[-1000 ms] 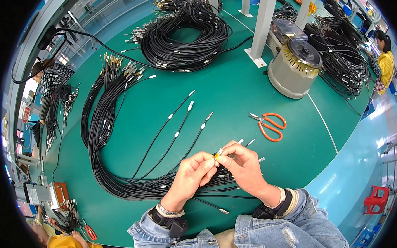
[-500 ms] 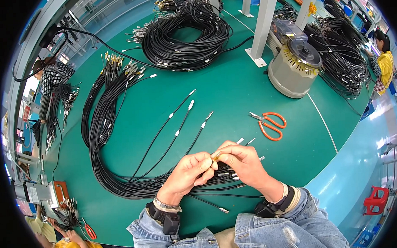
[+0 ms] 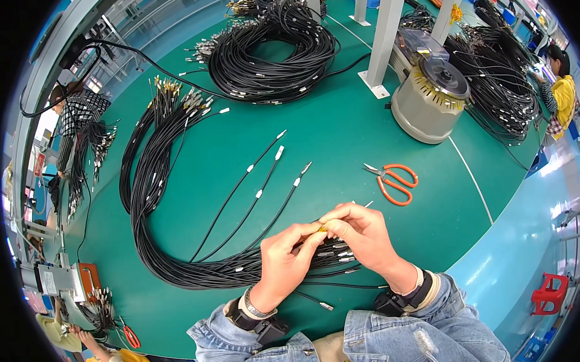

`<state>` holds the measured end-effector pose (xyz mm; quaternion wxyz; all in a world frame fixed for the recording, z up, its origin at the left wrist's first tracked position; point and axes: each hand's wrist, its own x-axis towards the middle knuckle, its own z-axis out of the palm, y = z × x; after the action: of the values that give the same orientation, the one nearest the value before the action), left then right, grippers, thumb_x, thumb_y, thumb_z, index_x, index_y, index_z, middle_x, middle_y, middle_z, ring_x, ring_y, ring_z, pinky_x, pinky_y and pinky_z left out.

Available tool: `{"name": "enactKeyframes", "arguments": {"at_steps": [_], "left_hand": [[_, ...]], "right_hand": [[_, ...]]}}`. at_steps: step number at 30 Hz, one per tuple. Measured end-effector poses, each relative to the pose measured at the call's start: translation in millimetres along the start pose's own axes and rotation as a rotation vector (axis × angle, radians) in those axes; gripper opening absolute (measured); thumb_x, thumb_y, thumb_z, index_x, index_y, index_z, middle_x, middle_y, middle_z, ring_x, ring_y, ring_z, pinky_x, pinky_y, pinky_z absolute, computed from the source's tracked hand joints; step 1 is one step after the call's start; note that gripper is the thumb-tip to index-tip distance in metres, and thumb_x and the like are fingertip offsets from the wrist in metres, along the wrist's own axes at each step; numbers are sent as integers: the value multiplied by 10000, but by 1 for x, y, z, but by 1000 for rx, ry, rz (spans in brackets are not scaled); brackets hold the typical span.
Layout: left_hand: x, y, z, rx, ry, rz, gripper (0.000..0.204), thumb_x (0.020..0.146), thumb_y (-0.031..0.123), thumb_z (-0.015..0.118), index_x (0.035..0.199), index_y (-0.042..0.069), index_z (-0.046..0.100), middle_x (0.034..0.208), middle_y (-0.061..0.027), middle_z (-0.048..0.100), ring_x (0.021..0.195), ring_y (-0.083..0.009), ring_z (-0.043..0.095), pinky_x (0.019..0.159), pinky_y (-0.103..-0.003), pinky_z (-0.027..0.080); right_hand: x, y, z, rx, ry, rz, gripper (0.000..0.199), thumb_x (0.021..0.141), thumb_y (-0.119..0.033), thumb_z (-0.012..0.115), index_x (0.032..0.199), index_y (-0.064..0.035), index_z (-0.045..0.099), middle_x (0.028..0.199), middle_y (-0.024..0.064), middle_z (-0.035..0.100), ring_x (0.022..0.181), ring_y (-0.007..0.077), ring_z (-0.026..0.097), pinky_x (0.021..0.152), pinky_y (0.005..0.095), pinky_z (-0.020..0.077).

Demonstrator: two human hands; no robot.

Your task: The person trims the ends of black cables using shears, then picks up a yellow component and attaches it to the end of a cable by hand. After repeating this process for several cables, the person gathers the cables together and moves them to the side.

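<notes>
Two hands meet over one green table (image 3: 339,134), and one small yellow piece (image 3: 323,229) sits between their fingertips. The left hand (image 3: 285,258) pinches it with thumb and forefinger; the right hand (image 3: 370,243) grips it from the other side.

Reckoning from the hands, three black cables (image 3: 258,195) fan out singly at ten o'clock, beside one long cable bundle (image 3: 143,224) that curves round from nine o'clock and runs beneath the hands. One pair of orange-handled scissors (image 3: 381,174) lies open at two o'clock; one round grey machine (image 3: 424,112) stands beyond it, nearer one. One large cable coil (image 3: 261,86) lies between eleven and twelve, and one red stool (image 3: 551,293) is on the floor between three and four.

Fingers cover most of the yellow piece (only a sliver shows), so its shape cannot be told. The bundle's strands overlap too closely to count, and the hands hide some of its ends.
</notes>
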<state>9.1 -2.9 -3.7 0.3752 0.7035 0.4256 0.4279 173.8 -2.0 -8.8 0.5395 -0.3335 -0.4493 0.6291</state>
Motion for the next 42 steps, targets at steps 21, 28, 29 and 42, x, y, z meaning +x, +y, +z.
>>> {"name": "enactKeyframes", "arguments": {"at_steps": [21, 28, 29, 42], "left_hand": [[10, 17, -23, 546, -69, 133, 123, 746, 75, 737, 796, 40, 630, 748, -79, 667, 675, -215, 644, 594, -308, 503], [6, 13, -12, 252, 0, -18, 114, 747, 8, 731, 821, 4, 643, 739, -88, 677, 648, -159, 648, 603, -265, 512], [6, 12, -11, 178, 8, -70, 111, 755, 6, 726, 834, 0, 647, 743, -89, 680, 652, -151, 653, 604, -260, 515], [5, 14, -11, 94, -33, -158, 98, 782, 3, 707, 862, -15, 652, 764, -90, 692, 675, -135, 671, 612, -244, 527]], "right_hand": [[1, 0, -4, -52, 98, 71, 121, 907, -75, 590, 965, 27, 619, 811, 49, 631, 742, 89, 580, 688, 229, 484], [-1, 1, -1, 3, 62, 63, 102, 907, -49, 584, 968, 27, 613, 861, 63, 630, 775, 100, 588, 703, 237, 490], [-1, 1, -2, 3, 63, 63, 102, 907, -49, 584, 968, 27, 613, 861, 63, 630, 775, 100, 588, 703, 237, 490], [-1, 0, -3, -33, 37, 26, 96, 908, -25, 574, 975, 29, 613, 877, 62, 620, 787, 102, 580, 703, 238, 483]]}}
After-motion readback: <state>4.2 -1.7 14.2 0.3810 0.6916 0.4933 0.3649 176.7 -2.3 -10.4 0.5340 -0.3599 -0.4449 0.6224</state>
